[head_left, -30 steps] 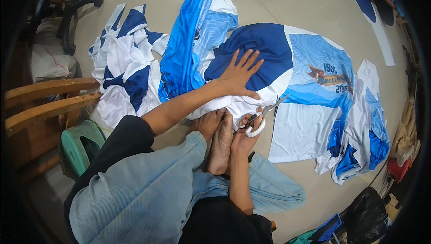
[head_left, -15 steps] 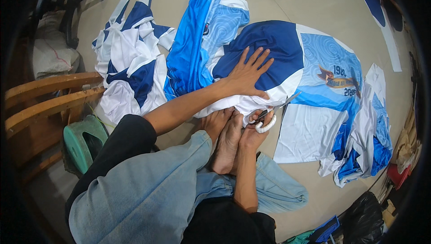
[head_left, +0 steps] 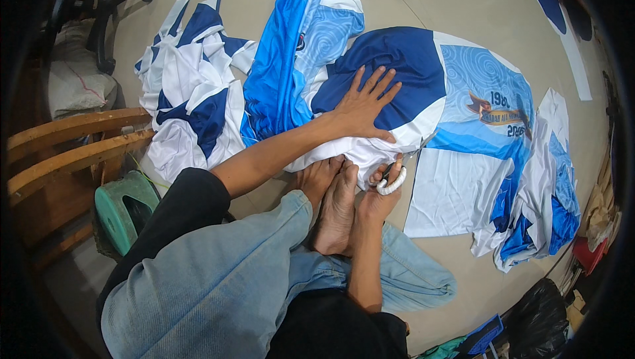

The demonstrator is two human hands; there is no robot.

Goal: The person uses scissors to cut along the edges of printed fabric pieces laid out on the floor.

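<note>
A glossy beige tiled floor point(head_left: 430, 8) carries the work. The seated person's light-blue denim trousers point(head_left: 205, 266) occupy the lower part of the view. In front of them, the spread of smooth fabric in navy, white and printed light blue point(head_left: 417, 81) lies on the floor, its rounded navy area toward the middle and its printed area to the right. A crumpled heap of white and navy cloth point(head_left: 192, 88) lies to the left; a long folded length of bright-blue cloth point(head_left: 274, 61) lies between the heap and the navy area. A bunched pile of white and blue cloth point(head_left: 554, 180) lies at the right end of the spread. At the far left stand curved brown wooden slats point(head_left: 79, 124), with a green plastic stool point(head_left: 116, 213) just beside them. The left hand point(head_left: 370, 111) rests flat on the navy area, palm down, fingers spread and gripping nothing. The right hand point(head_left: 378, 201), near the bare feet point(head_left: 334, 220), has its fingers closed around the metal scissors with a white-wrapped handle point(head_left: 394, 186). The blades point up and right at the fabric's white border; their opening cannot be determined.
</note>
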